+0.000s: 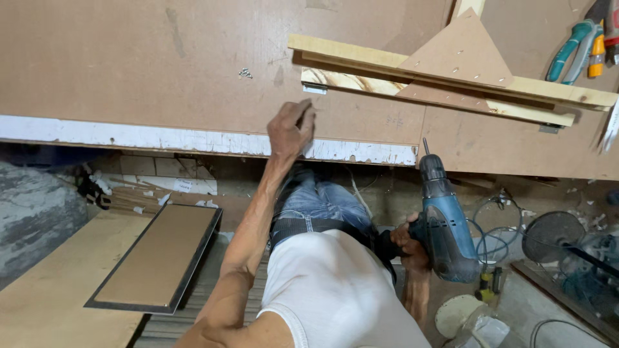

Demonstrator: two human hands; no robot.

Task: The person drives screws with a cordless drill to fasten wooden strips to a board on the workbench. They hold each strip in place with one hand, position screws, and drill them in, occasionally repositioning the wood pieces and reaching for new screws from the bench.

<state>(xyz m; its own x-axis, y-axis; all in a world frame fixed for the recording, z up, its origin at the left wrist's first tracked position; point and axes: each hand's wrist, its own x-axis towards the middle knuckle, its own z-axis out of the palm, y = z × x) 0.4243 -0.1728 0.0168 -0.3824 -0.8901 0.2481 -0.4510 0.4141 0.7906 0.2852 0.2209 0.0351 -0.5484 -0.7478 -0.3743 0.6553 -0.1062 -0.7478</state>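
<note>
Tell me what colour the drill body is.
The drill in the right hand is teal blue with black parts, seen in the head view.

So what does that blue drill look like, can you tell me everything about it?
The drill has a blue body that looks like plastic, with a dark, near-black front end and a thin metal bit sticking out of the tip. It points up toward the brown board, with the bit just short of the board's chipped white edge. The right hand holds it by the handle, down beside the person's waist. The handle itself is mostly hidden by the fingers. Nothing else touches it.
</note>
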